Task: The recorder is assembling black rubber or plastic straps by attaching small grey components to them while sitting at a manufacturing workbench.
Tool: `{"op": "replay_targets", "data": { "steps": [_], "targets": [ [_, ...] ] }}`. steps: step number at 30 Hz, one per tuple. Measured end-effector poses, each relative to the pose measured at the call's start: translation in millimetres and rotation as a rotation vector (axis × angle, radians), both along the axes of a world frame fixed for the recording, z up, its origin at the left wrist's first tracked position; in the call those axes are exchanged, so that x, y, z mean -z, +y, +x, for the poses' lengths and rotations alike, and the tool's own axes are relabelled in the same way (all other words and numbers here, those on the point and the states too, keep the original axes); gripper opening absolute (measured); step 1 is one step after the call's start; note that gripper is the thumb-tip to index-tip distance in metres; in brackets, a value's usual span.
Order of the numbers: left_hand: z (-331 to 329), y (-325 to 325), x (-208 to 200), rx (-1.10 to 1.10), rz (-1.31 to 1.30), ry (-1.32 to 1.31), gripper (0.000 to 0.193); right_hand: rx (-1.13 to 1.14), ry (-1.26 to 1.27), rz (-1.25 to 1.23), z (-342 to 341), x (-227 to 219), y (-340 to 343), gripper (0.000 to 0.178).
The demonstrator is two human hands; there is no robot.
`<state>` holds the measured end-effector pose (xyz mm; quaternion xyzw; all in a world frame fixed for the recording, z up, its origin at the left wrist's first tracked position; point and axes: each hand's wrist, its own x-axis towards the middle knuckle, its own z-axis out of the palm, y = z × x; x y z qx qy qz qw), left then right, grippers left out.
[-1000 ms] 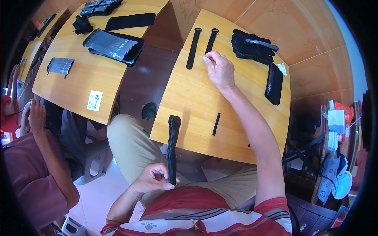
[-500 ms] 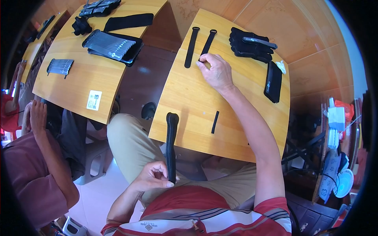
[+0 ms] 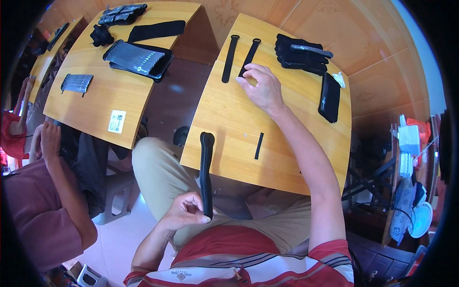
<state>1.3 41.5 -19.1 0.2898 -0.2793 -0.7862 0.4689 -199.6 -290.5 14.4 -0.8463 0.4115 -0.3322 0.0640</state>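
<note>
My left hand (image 3: 185,209) grips the lower end of a long black fabric band (image 3: 206,167) between thumb and fingers; the band stands nearly upright, its rounded top over the table's near left edge. My right hand (image 3: 262,88) is at a black strap with a ring at its far end (image 3: 252,51), thumb and forefinger apart beside the strap's near end. I cannot make out whether a fingertip still touches it. Left of it lies a matching ringed strap (image 3: 230,58), roughly parallel. A short narrow black strip (image 3: 259,146) rests on the table nearer me.
On my wooden table (image 3: 287,162), a pile of black fabric pieces (image 3: 299,53) and a flat black packet (image 3: 330,98) lie far right, near a crumpled white scrap (image 3: 339,79). Another table (image 3: 98,103) with black goods stands left, a co-worker's hands (image 3: 49,138) near its edge.
The right thumb and forefinger have parted at the strap's near end. My left hand keeps its hold on the band. The whole view has shifted slightly.
</note>
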Motion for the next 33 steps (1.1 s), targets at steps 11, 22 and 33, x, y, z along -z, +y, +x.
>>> {"op": "replay_targets", "data": {
  "steps": [11, 22, 33],
  "targets": [
    [-30.7, -17.3, -40.3, -0.27, -0.103, -0.118, 0.022, -0.542, -0.337, 0.361, -26.8, -54.4, 209.4, 0.026],
    [-78.5, -19.4, -71.4, -0.122, -0.182, 0.022, 0.013, -0.511, -0.382, 0.382, -82.3, -72.7, 259.3, 0.038],
    [-94.1, -7.2, -79.9, -0.001, -0.224, -0.051, 0.011, -0.482, -0.376, 0.306, -111.3, -71.8, 285.9, 0.03]
  ]
}}
